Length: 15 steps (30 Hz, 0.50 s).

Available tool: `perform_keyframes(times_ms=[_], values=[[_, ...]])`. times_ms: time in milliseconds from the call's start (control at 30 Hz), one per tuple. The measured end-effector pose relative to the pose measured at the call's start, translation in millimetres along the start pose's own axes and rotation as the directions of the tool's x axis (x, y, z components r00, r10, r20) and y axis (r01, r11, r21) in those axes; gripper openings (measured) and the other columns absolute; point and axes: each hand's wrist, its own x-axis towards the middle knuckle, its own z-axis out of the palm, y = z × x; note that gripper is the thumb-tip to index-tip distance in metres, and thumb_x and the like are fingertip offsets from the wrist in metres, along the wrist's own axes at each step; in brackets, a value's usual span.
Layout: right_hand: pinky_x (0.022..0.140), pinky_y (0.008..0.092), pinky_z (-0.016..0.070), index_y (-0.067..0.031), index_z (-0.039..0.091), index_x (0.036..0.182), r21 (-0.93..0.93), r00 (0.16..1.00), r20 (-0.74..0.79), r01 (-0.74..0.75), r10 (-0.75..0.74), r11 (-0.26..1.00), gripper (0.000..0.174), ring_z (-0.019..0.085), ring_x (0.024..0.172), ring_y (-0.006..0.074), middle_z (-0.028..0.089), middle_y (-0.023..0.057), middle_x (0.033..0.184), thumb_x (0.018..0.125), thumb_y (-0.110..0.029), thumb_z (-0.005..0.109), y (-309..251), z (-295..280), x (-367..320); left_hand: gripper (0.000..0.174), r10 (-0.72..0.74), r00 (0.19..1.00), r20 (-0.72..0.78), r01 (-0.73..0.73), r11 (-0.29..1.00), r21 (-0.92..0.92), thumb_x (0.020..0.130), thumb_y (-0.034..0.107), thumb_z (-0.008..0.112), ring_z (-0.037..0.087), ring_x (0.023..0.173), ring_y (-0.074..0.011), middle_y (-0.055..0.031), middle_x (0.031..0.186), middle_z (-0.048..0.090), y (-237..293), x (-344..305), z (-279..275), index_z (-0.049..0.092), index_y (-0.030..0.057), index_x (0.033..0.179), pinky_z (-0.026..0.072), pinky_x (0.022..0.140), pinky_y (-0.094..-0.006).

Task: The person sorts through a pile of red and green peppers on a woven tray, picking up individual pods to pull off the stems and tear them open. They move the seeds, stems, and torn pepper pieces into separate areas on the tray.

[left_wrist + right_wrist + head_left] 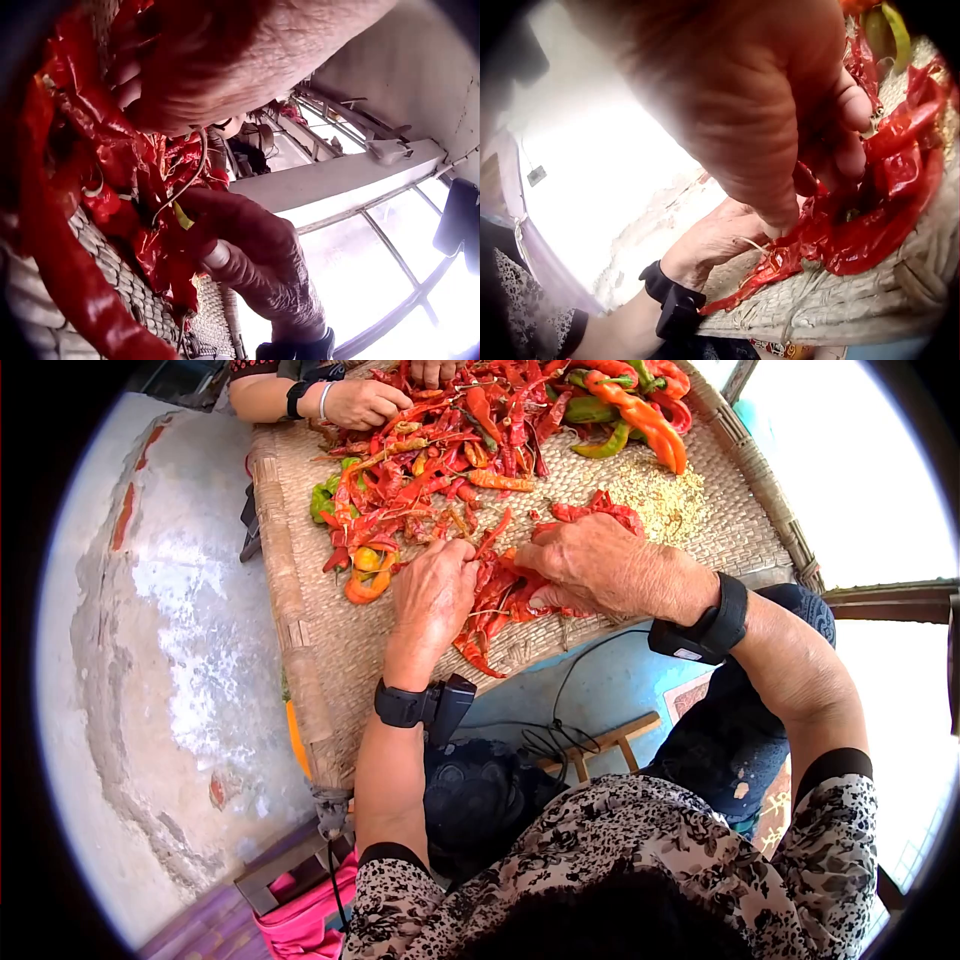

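Note:
Dried red chilies (492, 600) lie on a woven tray near its front edge, between the two hands. The left hand (432, 595) is over their left side, fingers bent down at the pile; its fingertips are partly hidden in the head view. From the right, the right hand (610, 565) pinches red chili skin, thumb against fingers, as the right wrist view shows with the hand (742, 112) over glossy red chilies (870, 232). In the left wrist view a thin curved stem (196, 174) stands between the hands, beside crumpled red skins (105, 150).
The woven tray (285, 575) holds a large red chili heap (430, 460), pale seeds (665, 500) and fresh chilies (635, 410) at the back right. Another person's hand (365, 403) reaches into the heap at the top. A wooden stool (610, 745) and black cable are below.

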Motion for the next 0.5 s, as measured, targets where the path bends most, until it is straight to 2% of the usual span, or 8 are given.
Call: perform_keyframes(times_ms=[67, 133, 267, 333, 367, 400, 433, 500], values=[[0.064, 0.0398, 0.0555, -0.0019, 0.062, 0.098, -0.008, 0.997, 0.069, -0.043, 0.043, 0.999, 0.029, 0.069, 0.076, 0.0304, 0.066, 0.0151, 0.075, 0.082, -0.025, 0.070, -2.0, 1.4, -3.0, 0.013, -0.026, 1.000, 0.014, 0.027, 0.996, -0.086, 0.087, 0.012, 0.060, 0.061, 0.074, -0.0338, -0.0179, 0.081, 0.061, 0.1, 1.0, -1.4, 0.061, 0.0001, 0.091, 0.0472, 0.066, -0.0418], [0.066, 0.0398, 0.0555, -0.0019, 0.062, 0.098, -0.020, 0.987, 0.139, -0.080, 0.082, 0.997, 0.030, 0.069, 0.077, 0.0300, 0.067, 0.0145, 0.076, 0.081, -0.025, 0.071, -2.7, -0.9, -2.2, 0.011, -0.048, 0.998, 0.032, 0.051, 0.994, -0.099, 0.086, 0.012, 0.061, 0.062, 0.070, -0.0275, -0.0143, 0.077, 0.061, -1.8, 0.9, -2.1, 0.060, 0.0009, 0.087, 0.0466, 0.064, -0.0378], [0.069, 0.0390, 0.0541, -0.0015, 0.062, 0.104, 0.227, 0.991, 0.113, -0.099, 0.074, 0.969, 0.030, 0.067, 0.078, 0.0299, 0.067, 0.0142, 0.081, 0.080, -0.017, 0.071, 9.1, 3.5, -0.5, 0.011, -0.162, 0.977, 0.135, 0.189, 0.957, -0.221, 0.085, 0.011, 0.061, 0.062, 0.071, -0.0293, -0.0110, 0.082, 0.065, -2.0, 4.1, -18.4, 0.061, 0.0014, 0.088, 0.0495, 0.065, -0.0392], [0.068, 0.0382, 0.0530, -0.0008, 0.061, 0.108, 0.318, 0.994, 0.093, -0.083, 0.056, 0.945, 0.031, 0.066, 0.076, 0.0297, 0.066, 0.0134, 0.081, 0.080, -0.011, 0.070, 9.0, -2.0, -0.1, 0.014, -0.251, 0.961, 0.118, 0.278, 0.864, -0.419, 0.087, 0.013, 0.060, 0.061, 0.069, -0.0203, -0.0092, 0.084, 0.066, -6.7, 4.5, -27.5, 0.062, 0.0013, 0.095, 0.0500, 0.066, -0.0337], [0.068, 0.0363, 0.0530, -0.0005, 0.062, 0.106, 0.406, 0.990, 0.119, -0.114, 0.071, 0.907, 0.027, 0.065, 0.076, 0.0262, 0.066, 0.0123, 0.082, 0.082, -0.011, 0.069, 9.1, -8.0, -0.9, 0.014, -0.253, 0.960, 0.118, 0.279, 0.863, -0.420, 0.087, 0.013, 0.060, 0.061, 0.069, -0.0203, -0.0092, 0.084, 0.066, -13.7, 5.1, -29.3, 0.062, 0.0013, 0.095, 0.0500, 0.066, -0.0337], [0.069, 0.0344, 0.0530, -0.0002, 0.063, 0.104, 0.489, 0.986, 0.145, -0.145, 0.084, 0.860, 0.024, 0.065, 0.076, 0.0227, 0.066, 0.0112, 0.082, 0.083, -0.010, 0.069, 8.1, -13.7, -0.4, 0.018, -0.290, 0.949, -0.124, 0.219, 0.888, -0.404, 0.088, 0.014, 0.060, 0.061, 0.070, -0.0175, -0.0093, 0.085, 0.066, -21.4, 7.7, -31.2, 0.062, 0.0011, 0.101, 0.0501, 0.068, -0.0317], [0.069, 0.0344, 0.0530, -0.0002, 0.063, 0.104, 0.489, 0.986, 0.145, -0.143, 0.081, 0.861, 0.024, 0.065, 0.076, 0.0227, 0.066, 0.0112, 0.082, 0.083, -0.010, 0.069, 7.6, -15.9, 0.1, 0.022, -0.305, 0.882, -0.360, 0.164, 0.914, -0.371, 0.090, 0.015, 0.061, 0.060, 0.071, -0.0146, -0.0094, 0.086, 0.066, -26.0, 8.7, -32.5, 0.062, 0.0008, 0.107, 0.0502, 0.069, -0.0297], [0.071, 0.0356, 0.0542, -0.0004, 0.066, 0.100, 0.645, 0.982, 0.148, -0.185, 0.117, 0.742, 0.020, 0.068, 0.080, 0.0253, 0.068, 0.0141, 0.084, 0.082, -0.009, 0.067, 7.7, -18.7, 1.3, 0.026, -0.316, 0.865, -0.390, 0.167, 0.914, -0.369, 0.090, 0.018, 0.061, 0.061, 0.073, -0.0160, -0.0106, 0.088, 0.066, -27.7, 7.1, -36.7, 0.061, 0.0010, 0.110, 0.0502, 0.070, -0.0300]])
